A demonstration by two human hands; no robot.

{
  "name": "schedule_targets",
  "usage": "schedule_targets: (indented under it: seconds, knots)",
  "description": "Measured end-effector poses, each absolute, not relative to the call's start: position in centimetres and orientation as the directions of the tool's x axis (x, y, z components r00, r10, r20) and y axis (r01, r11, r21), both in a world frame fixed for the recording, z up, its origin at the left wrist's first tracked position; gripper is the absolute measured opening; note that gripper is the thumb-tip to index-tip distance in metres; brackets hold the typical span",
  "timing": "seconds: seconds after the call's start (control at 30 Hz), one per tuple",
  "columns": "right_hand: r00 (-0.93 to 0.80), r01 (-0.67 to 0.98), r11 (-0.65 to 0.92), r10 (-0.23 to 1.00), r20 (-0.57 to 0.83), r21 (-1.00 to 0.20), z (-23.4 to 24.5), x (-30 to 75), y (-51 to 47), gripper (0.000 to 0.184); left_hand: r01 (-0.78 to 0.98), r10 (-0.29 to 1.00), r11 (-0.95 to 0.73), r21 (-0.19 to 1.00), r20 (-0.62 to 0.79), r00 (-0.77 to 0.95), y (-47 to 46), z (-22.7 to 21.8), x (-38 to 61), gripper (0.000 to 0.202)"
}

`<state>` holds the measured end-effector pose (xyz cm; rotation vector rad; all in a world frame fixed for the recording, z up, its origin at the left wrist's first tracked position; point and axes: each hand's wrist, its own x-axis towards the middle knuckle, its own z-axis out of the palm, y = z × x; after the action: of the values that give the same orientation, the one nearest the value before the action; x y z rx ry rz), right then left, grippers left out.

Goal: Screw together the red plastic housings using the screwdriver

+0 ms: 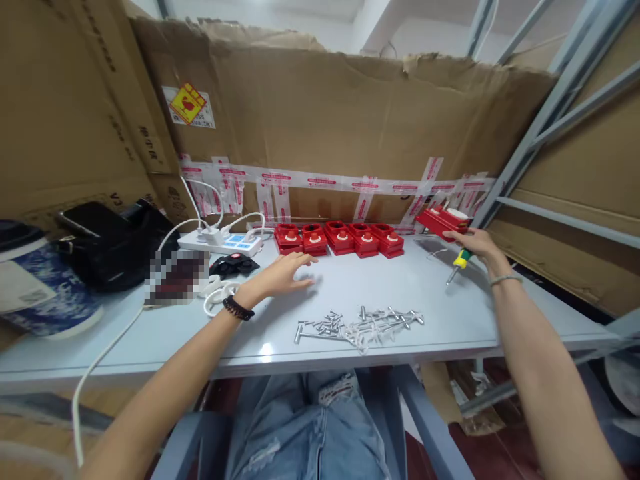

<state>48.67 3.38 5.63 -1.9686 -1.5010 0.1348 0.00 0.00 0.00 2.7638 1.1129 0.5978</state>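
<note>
Red casing (440, 222) gripped in right hand (476, 243), left hand (283, 275) spread over white table (360, 277), cardboard (320, 113) behind

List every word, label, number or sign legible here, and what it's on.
"LM27", seemingly, rest blurred: white label on the back box.
Broken-glass symbol, no legible words: yellow sign over that label.
"V3", seemingly: left box; its other characters are too blurred.
Red print, too small: tape.
Cup label: too blurred.
Power strip markings: too small.
Red blocks, screwdriver: no legible text.
</note>
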Motion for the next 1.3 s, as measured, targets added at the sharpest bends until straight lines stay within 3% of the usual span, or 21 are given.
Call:
schedule_targets:
  seconds: [0.13,0.2,0.37,0.5,0.67,0.8,0.97,1.1,1.2,1.3]
  knots:
    - [0.331,0.708,-0.052,0.905,0.266,-0.704,9.4,45.9,1.1,0.046,0.645,0.686,-0.726,0.239,0.323,0.652,-0.1,0.4,-0.2,0.043]
    - [0.322,0.643,-0.031,0.918,0.234,-0.765,11.0,43.5,0.1,0.061,0.642,0.685,-0.726,0.247,0.347,0.641,-0.3,0.7,-0.4,0.043]
    - [-0.047,0.731,0.185,0.974,0.223,-0.657,12.7,36.4,-1.5,0.064,0.563,0.613,-0.779,0.278,0.526,0.589,-1.1,2.3,-0.5,0.044]
    - [-0.324,0.705,0.305,0.941,0.091,-0.641,11.7,30.2,-2.4,0.07,0.478,0.561,-0.816,0.324,0.645,0.519,-2.0,3.3,-0.3,0.066]
    - [-0.536,0.688,0.449,0.844,0.017,-0.57,9.9,24.3,-2.6,0.073,0.431,0.596,-0.801,0.415,0.614,0.518,-2.4,3.2,0.2,0.094]
    - [-0.604,0.635,0.501,0.797,0.027,-0.589,9.0,22.3,-2.1,0.076,0.416,0.645,-0.761,0.498,0.513,0.566,-2.2,2.8,0.3,0.092]
    - [-0.472,0.54,0.461,0.858,0.2,-0.704,9.1,23.4,-1.8,0.061,0.424,0.68,-0.73,0.536,0.513,0.523,-1.7,3.1,-0.3,0.082]
    - [-0.019,0.204,0.528,0.844,0.535,-0.825,9.8,25.4,-1.5,0.027,0.461,0.685,-0.728,0.508,0.568,0.456,-2.0,3.8,-1.3,0.076]
    - [0.257,-0.057,0.572,0.801,0.541,-0.819,10.3,26.5,-1.2,0.027,0.448,0.657,-0.747,0.491,0.646,0.388,-2.3,4.4,-1.9,0.074]
    - [0.306,-0.149,0.556,0.812,0.497,-0.817,10.4,26.9,-0.9,0.024,0.439,0.601,-0.771,0.462,0.757,0.258,-2.2,4.7,-2.4,0.076]
